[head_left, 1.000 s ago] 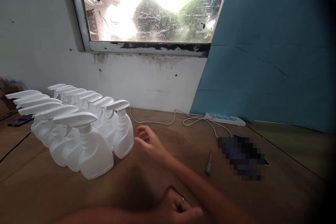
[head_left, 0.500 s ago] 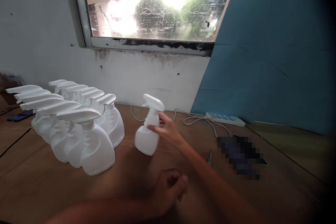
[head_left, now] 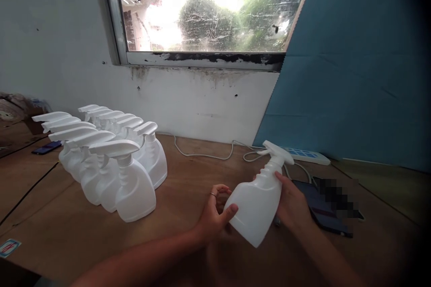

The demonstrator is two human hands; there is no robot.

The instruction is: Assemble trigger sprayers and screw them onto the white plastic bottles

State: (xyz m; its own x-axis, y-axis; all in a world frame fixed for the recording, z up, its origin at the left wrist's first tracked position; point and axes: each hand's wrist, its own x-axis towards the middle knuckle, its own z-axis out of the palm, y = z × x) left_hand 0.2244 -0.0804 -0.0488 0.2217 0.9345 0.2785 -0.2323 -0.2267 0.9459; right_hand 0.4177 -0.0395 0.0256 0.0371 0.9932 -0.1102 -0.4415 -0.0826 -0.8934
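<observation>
A white spray bottle (head_left: 256,206) with a white trigger head is tilted above the table, its head leaning up to the right. My right hand (head_left: 291,202) grips it at the neck and right side; part of the fingers is hidden behind it. At its lower left edge is my left hand (head_left: 217,210), thumb on the front face and fingers curved apart behind the edge, a ring on one finger. Several more white spray bottles (head_left: 136,193) stand upright in two close rows at the left, nozzles pointing left.
On the brown table (head_left: 182,242), a pale cable (head_left: 215,158) runs along the wall to a power strip (head_left: 308,156). A dark phone-like device (head_left: 323,210) lies at the right, another phone (head_left: 47,147) at the far left. Blue cloth (head_left: 353,76) hangs at the right.
The held bottle has moved right and closer, and now tilts. My left hand has risen and opened from a curled pose to touch its lower edge. The view has shifted slightly.
</observation>
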